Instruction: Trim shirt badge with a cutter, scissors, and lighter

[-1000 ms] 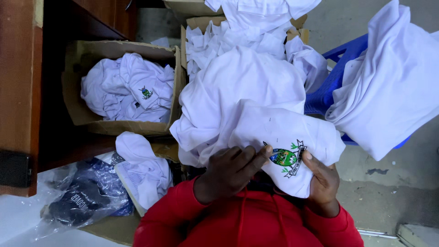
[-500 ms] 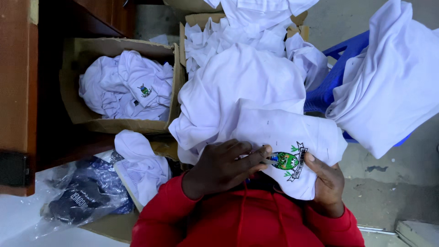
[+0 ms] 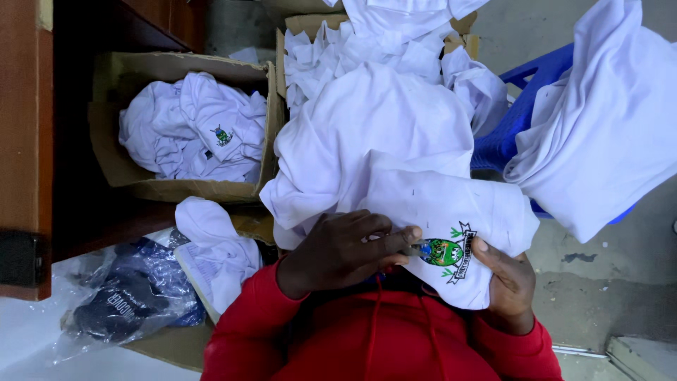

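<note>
Nearest me, my left hand (image 3: 349, 247) is curled almost closed, fingertips pinched on a small blue-tipped tool (image 3: 417, 248) pressed against the white shirt (image 3: 437, 204). My right hand (image 3: 509, 279) cups the shirt's lower edge from beneath, thumb on top, just beside the green embroidered crest (image 3: 446, 252). The crest sits between my two hands, its stitching raised against smooth, soft cotton. Red sleeves (image 3: 367, 339) frame the bottom. Left lies a crinkled clear plastic bag (image 3: 120, 300) of dark cloth. Farther off, a brown cardboard box (image 3: 134, 70) holds rumpled white shirts, and a blue plastic chair (image 3: 515, 120) carries more draped fabric.
</note>
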